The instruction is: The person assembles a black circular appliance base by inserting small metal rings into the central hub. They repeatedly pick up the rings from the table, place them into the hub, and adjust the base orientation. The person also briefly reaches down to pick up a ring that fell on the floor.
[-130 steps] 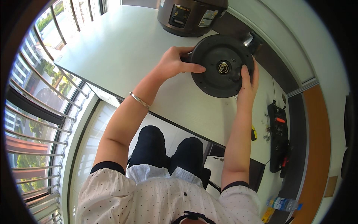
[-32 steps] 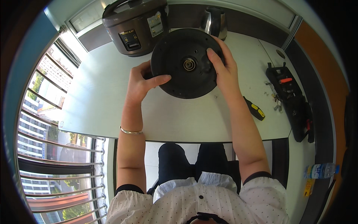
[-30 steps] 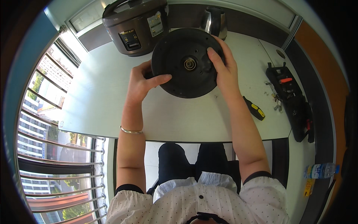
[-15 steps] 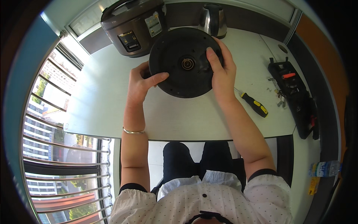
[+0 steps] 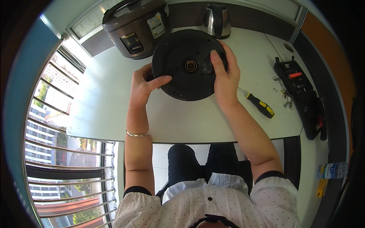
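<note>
Both hands hold up a round black base (image 5: 186,85), a broad disc with coppery rings at its centre and small holes near its rim. Its face is turned toward me, above the table. My left hand (image 5: 145,84) grips the left edge, thumb on the face and fingers mostly hidden behind. On the right edge, my right hand (image 5: 227,76) has its thumb over the face and its other fingers around the rim. Beside my right forearm lies a screwdriver (image 5: 260,105) with a black and yellow handle, its shaft partly hidden near my wrist.
A brown rice cooker (image 5: 133,28) stands at the back left, with a steel electric kettle (image 5: 216,22) behind the base. A black tool pouch (image 5: 298,95) lies along the right, small metal pieces (image 5: 286,98) beside it. A plastic bottle (image 5: 333,170) is at far right.
The black base and both hands stay almost still, with the grip unchanged. The view has shifted very slightly.
</note>
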A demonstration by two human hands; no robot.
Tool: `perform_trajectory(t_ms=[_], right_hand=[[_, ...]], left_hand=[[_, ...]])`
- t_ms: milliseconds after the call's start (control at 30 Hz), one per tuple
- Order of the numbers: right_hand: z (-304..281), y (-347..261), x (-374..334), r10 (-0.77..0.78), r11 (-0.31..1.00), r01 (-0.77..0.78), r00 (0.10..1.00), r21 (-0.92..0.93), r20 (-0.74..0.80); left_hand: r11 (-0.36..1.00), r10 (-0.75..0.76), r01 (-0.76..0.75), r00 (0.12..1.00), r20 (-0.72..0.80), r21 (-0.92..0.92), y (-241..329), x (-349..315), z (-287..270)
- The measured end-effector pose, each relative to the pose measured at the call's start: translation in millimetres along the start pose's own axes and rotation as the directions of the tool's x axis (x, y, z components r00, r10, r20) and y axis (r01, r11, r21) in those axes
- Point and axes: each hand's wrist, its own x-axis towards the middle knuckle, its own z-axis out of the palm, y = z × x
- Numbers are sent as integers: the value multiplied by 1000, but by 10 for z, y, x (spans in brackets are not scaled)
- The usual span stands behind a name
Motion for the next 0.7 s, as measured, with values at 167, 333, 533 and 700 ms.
perform_trajectory(t_ms=[167, 333, 533, 700], right_hand=[[-39, -60, 66, 67, 998, -67, 998, 2, 18], [-49, -28, 69, 10, 999, -10, 1000, -51, 17], [-29, -29, 6, -51, 990, 50, 999, -134, -5], [-14, -13, -23, -78, 986, 76, 997, -147, -12]], left_hand=[[999, -1, 5, 996, 88, -46, 30, -13, 10], [998, -26, 32, 995, 97, -52, 72, -25, 26], [997, -40, 48, 992, 117, -64, 61, -10, 0], [996, -46, 55, 991, 126, -66, 63, -16, -22]])
